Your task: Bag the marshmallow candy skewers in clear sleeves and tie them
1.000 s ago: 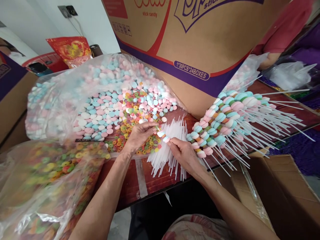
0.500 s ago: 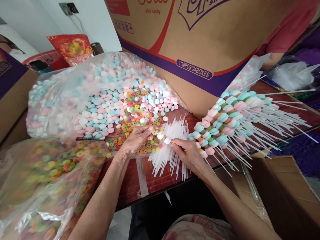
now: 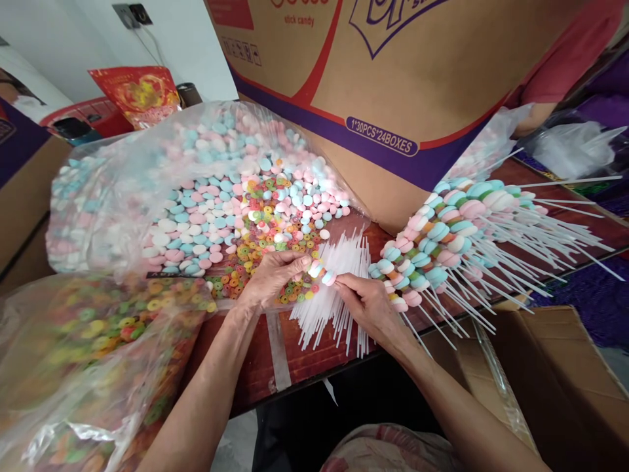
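Over loose sticks (image 3: 330, 308), right hand (image 3: 369, 307) is pinching a half-threaded stick (image 3: 322, 273) while left hand (image 3: 272, 278) is pinching a candy onto it; a slip could be scattering candies (image 3: 236, 203)

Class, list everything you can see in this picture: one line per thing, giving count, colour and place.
Round candies: many; pink, blue, white; open bag, left of centre.
Ring candies: many, mixed colours; before the round candies.
Bag of rings: one, clear; lower left.
Empty sticks: a pile, white; table centre.
Filled sticks: many, pastel; right.
Cardboard box: one, brown and purple; behind.
Table: one, dark red.
Left hand: over the rings.
Right hand: holds a part-filled stick.
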Demonstrator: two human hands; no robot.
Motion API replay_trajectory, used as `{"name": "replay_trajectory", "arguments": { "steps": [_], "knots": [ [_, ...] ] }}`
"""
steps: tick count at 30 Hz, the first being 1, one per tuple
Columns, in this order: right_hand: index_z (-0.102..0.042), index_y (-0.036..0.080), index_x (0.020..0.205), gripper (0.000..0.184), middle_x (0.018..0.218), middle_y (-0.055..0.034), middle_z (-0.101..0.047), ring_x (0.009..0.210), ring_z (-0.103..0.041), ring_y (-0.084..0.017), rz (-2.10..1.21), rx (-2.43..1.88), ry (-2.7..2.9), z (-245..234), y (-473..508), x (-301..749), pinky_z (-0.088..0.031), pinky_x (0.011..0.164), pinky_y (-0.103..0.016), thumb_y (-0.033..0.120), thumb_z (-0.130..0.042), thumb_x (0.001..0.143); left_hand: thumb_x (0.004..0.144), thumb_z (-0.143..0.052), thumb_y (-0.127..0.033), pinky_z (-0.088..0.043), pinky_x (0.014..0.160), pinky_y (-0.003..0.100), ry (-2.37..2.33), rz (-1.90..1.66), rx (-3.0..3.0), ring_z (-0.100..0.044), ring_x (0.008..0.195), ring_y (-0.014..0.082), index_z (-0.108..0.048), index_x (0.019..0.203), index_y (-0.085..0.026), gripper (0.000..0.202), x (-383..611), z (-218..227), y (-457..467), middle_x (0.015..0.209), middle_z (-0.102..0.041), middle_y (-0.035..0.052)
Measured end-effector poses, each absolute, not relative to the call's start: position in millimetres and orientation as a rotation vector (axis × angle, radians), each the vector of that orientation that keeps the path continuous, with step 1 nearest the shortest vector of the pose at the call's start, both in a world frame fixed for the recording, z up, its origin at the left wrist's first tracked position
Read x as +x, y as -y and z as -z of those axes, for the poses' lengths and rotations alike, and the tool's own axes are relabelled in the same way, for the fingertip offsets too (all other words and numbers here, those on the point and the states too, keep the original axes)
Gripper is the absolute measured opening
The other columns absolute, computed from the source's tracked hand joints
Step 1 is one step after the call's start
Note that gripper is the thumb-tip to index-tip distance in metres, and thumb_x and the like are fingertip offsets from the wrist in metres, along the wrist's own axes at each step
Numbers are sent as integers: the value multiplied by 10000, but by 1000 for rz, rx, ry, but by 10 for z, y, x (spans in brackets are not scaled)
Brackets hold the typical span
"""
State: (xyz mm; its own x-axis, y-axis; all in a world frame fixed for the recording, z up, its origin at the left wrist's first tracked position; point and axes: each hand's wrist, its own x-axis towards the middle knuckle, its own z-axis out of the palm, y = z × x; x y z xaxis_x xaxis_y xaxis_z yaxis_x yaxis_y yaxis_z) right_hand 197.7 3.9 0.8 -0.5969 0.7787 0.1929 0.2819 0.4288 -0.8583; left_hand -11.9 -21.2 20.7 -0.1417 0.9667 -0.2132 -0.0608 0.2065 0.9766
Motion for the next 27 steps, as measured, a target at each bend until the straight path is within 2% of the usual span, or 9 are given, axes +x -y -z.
{"name": "replay_trajectory", "arguments": {
  "steps": [6,8,10,11,13,16,20,24,27],
  "knots": [
    [-587,194,798,266,612,53,-401,565,-364,-111,-1125,-1031,1928,69,70,1888,-290,558,-253,333,-460,985,619,-853,-485,-320,497,235,-1249,-1296,744,-404,529,77,-707,703,-156,369,108,-187,215,599,-537,-4],
    [-565,194,776,279,612,55,-403,566,-370,-109,-1170,-1034,1869,89,61,1873,-289,556,-252,347,-462,985,678,-781,-575,-357,513,252,-1274,-1299,821,-445,531,98,-689,694,-159,427,94,-213,165,590,-551,9],
    [-550,192,754,292,616,53,-411,573,-377,-108,-1190,-1035,1819,109,41,1869,-293,560,-251,353,-465,982,808,-620,-630,-400,543,280,-1420,-1294,1017,-491,538,130,-678,693,-162,486,23,-254,58,575,-561,25],
    [-548,192,750,294,616,52,-411,574,-376,-108,-1194,-1037,1800,121,31,1870,-293,560,-251,355,-468,981,873,-543,-601,-419,567,293,-1553,-1282,1150,-519,557,148,-684,710,-161,490,-25,-274,-16,587,-573,35],
    [-550,190,752,295,616,52,-409,577,-376,-109,-1205,-1036,1774,146,19,1876,-288,556,-252,363,-475,978,934,-502,-417,-450,642,310,-1918,-1163,1474,-580,656,185,-719,799,-154,366,-122,-302,-186,688,-622,60],
    [-564,191,770,298,609,54,-399,574,-370,-108,-1228,-1049,1761,179,21,1881,-276,544,-253,387,-479,977,891,-497,-174,-475,775,344,-2314,-631,1896,-622,942,260,-739,973,-172,256,-204,-297,-415,1014,-658,122],
    [-575,191,775,302,608,52,-392,578,-363,-106,-1260,-1057,1763,194,31,1878,-273,541,-248,396,-479,974,866,-457,-105,-493,798,384,-2395,-64,2093,-584,1091,326,-708,1087,-186,343,-171,-264,-512,1148,-621,159],
    [-590,191,793,286,611,51,-392,580,-356,-105,-1271,-1059,1763,184,32,1876,-272,537,-245,386,-480,972,853,-436,-69,-496,837,403,-2416,13,2092,-598,1069,331,-690,1101,-148,363,-107,-302,-432,1134,-622,183],
    [-591,189,791,281,612,51,-387,577,-351,-103,-1274,-1062,1762,171,37,1882,-271,531,-242,377,-483,969,853,-458,-82,-487,873,416,-2437,8,2083,-603,1044,339,-713,990,-137,295,-96,-347,-363,1121,-617,196]
  ]
}}
